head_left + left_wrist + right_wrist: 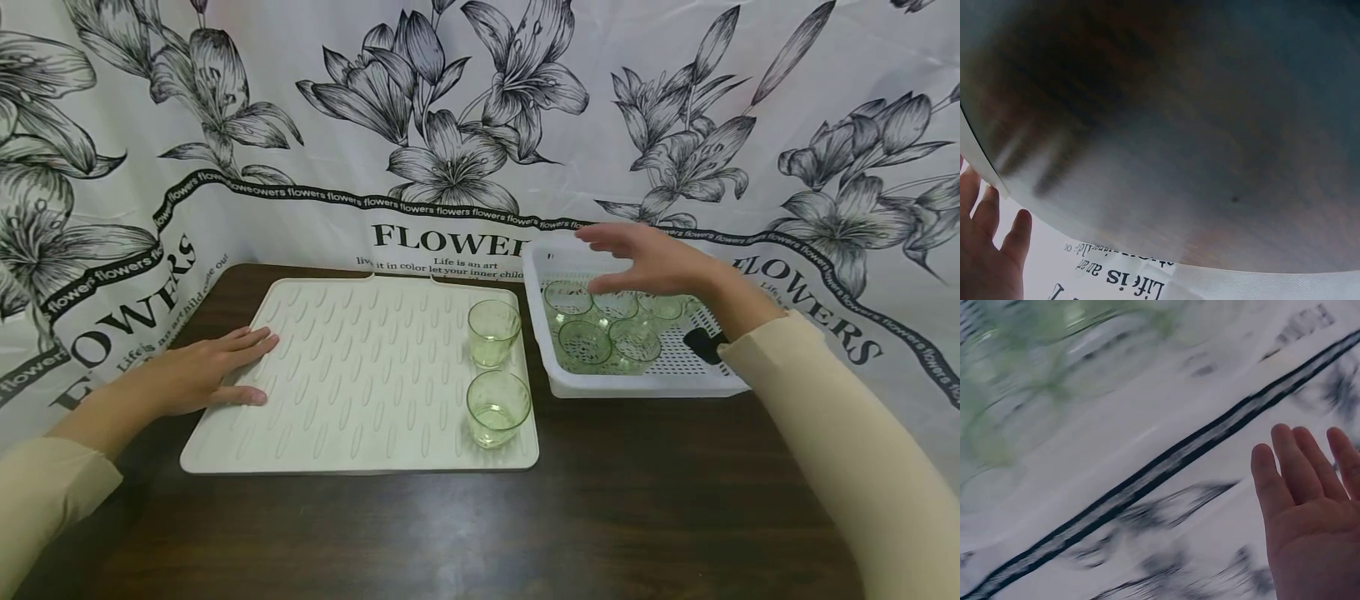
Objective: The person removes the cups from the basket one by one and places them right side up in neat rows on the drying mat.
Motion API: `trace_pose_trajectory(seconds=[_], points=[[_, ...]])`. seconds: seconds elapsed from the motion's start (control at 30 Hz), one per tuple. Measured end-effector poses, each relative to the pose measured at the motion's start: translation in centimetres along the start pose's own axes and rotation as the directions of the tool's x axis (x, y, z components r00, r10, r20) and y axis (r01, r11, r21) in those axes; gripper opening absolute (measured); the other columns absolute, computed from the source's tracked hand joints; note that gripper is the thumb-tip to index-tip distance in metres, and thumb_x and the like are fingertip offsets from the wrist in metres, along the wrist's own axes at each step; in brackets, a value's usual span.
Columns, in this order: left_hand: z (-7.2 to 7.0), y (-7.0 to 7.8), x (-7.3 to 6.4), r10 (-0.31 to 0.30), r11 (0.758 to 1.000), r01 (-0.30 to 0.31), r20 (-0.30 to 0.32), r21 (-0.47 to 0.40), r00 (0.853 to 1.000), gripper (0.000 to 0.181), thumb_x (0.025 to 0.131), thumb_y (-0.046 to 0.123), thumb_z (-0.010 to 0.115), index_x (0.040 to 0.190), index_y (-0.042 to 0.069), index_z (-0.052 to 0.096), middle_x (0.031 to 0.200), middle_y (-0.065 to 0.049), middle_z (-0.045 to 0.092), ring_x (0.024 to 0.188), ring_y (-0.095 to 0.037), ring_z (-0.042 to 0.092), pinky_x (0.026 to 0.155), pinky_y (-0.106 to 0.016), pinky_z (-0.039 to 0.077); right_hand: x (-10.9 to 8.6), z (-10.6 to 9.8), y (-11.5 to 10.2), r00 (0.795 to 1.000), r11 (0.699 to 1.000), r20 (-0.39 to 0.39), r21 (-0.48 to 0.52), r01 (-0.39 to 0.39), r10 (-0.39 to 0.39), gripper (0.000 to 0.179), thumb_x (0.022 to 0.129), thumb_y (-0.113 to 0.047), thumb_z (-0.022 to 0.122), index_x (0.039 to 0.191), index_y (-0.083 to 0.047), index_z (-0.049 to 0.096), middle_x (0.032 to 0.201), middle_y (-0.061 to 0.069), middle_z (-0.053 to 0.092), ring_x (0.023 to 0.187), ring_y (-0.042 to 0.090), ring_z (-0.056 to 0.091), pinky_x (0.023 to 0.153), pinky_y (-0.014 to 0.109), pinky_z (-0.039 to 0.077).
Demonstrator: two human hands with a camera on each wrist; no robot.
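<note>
The right sleeve [832,442] lies nearest, crossing the right side of the tabletop [450,533]. The right hand [652,260] hangs above the basket [645,385] near the far edge, its fingers extended, thumb apart, pinching nothing. At least five glasses [585,343] stand inside; more may hide, since the arm covers part of the basket. Left of it, the mat [360,375] bears two: the near glass [497,412] by its near right corner, the far glass [492,335] behind, along the right edge. The left hand [198,373] rests on the mat's left edge, fingers straight, thumb spread. I judge the work early: two glasses look placed, those in the basket seem left.
</note>
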State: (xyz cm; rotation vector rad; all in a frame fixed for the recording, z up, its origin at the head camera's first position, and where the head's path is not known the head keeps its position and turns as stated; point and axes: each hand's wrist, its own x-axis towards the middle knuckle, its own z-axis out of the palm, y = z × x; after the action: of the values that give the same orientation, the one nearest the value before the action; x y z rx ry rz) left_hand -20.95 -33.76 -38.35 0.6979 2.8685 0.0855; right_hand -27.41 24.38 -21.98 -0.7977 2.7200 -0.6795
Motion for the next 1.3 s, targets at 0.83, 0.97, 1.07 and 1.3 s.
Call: trace_pose_trajectory(seconds=[0.83,0.97,1.07,1.3], points=[[-0.1,0.2,-0.2,-0.008,1.000,0.008,-0.002,-0.014,1.000,0.094,0.087,0.064,0.062,0.155,0.006,0.032,0.157,-0.024,0.031,0.139,-0.052,0.032,0.095,-0.071,0.037,-5.0,-2.1,12.2,0.888,0.896,-0.137,0.134,-0.423,0.439,0.092,0.098,-0.042,0.063,0.158,0.000,0.007,0.160,0.031,0.013,0.145,0.051,0.019,0.110,0.066,0.022],[-0.2,0.1,-0.2,0.001,1.000,-0.001,-0.012,-0.011,1.000,0.093,0.087,0.063,0.063,0.155,0.006,0.033,0.157,-0.024,0.032,0.139,-0.051,0.033,0.094,-0.070,0.039,-5.1,-1.9,13.1,0.876,0.882,-0.116,0.131,-0.453,0.468,0.090,0.099,-0.038,0.062,0.158,0.002,0.008,0.159,0.033,0.013,0.144,0.052,0.018,0.110,0.067,0.022],[-0.2,0.0,-0.2,0.000,1.000,0.000,-0.011,-0.008,1.000,0.093,0.087,0.064,0.062,0.155,0.006,0.034,0.157,-0.023,0.032,0.139,-0.051,0.033,0.094,-0.070,0.039,-5.1,-1.8,13.4,0.875,0.879,-0.109,0.134,-0.458,0.472,0.088,0.099,-0.033,0.063,0.157,0.003,0.008,0.158,0.035,0.013,0.144,0.053,0.017,0.109,0.068,0.021],[0.1,-0.1,-0.1,0.001,1.000,-0.001,-0.012,-0.012,1.000,0.094,0.086,0.066,0.062,0.154,0.006,0.035,0.157,-0.023,0.032,0.139,-0.051,0.033,0.095,-0.071,0.038,-4.8,-1.5,13.8,0.861,0.863,-0.092,0.134,-0.488,0.501,0.093,0.096,-0.037,0.066,0.157,0.004,0.008,0.158,0.036,0.010,0.144,0.055,0.013,0.109,0.069,0.019]])
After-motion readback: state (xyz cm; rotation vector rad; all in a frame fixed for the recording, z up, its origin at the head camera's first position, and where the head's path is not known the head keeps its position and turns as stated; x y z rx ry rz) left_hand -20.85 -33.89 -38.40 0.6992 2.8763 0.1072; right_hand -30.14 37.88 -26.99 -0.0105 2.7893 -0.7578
